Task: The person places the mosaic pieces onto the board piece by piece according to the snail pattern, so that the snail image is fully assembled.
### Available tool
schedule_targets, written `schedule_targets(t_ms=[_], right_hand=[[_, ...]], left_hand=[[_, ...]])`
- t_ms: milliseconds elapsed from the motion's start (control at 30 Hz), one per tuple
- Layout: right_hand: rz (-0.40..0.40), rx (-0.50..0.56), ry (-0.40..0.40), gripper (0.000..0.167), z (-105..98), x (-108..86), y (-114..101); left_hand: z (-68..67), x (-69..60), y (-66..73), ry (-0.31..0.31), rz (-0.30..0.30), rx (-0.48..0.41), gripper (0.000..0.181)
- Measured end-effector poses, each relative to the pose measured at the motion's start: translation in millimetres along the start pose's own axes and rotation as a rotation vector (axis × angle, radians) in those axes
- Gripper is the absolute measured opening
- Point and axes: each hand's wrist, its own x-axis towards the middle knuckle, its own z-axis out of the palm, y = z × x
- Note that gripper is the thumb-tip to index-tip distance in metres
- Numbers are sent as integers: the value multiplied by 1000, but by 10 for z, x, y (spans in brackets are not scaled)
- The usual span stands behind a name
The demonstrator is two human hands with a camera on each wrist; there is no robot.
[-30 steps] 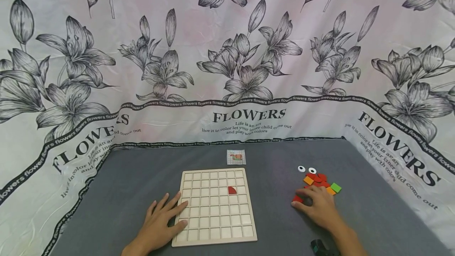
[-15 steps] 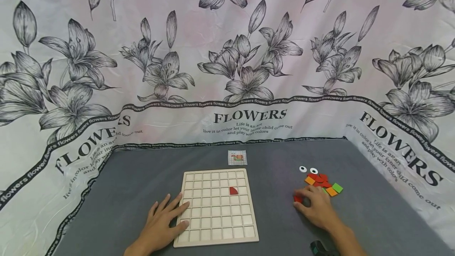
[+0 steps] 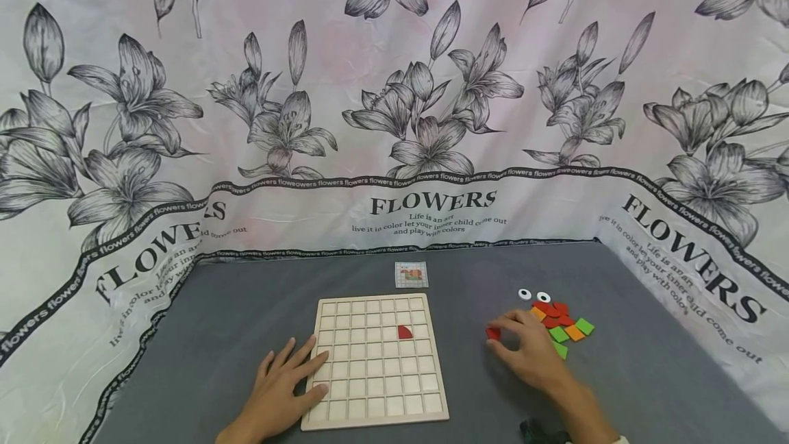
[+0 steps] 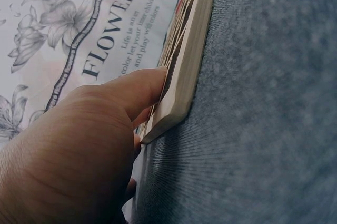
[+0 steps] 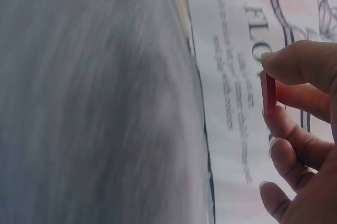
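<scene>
The wooden grid board (image 3: 374, 423) lies on the grey cloth, with a red quarter-circle tile (image 3: 404, 331) in one of its upper right squares. My left hand (image 3: 277, 389) rests at the board's left edge, fingers spread; the left wrist view shows the thumb (image 4: 142, 89) on the rim near a corner. Right of the board, my right hand (image 3: 535, 355) pinches a small red tile (image 5: 268, 93) between thumb and fingers. In the right wrist view that tile is seen edge-on, raised off the cloth. Its full outline is hidden.
Beyond my right hand lies a cluster of red pieces (image 3: 557, 310), an orange tile (image 3: 575, 332) and green tiles (image 3: 559, 335). Two white eye-like discs (image 3: 543, 297) sit at its far side. A small picture card (image 3: 411, 274) lies behind the board. Flower-printed cloth (image 3: 431, 218) hangs around the table.
My right hand has moved left, away from the cluster, with the red tile in its fingers, uncovering green tiles. My left hand stays on the board.
</scene>
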Motion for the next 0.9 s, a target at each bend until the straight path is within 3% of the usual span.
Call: schedule_targets(t_ms=[200, 567, 900], right_hand=[[-44, 62, 27, 25, 148, 141, -206], [-20, 163, -23, 26, 468, 289, -546], [-40, 223, -27, 23, 723, 341, -725]], left_hand=[[-13, 6, -6, 0, 5, 2, 60], [-7, 5, -8, 0, 5, -5, 60], [4, 8, -25, 6, 13, -3, 60]])
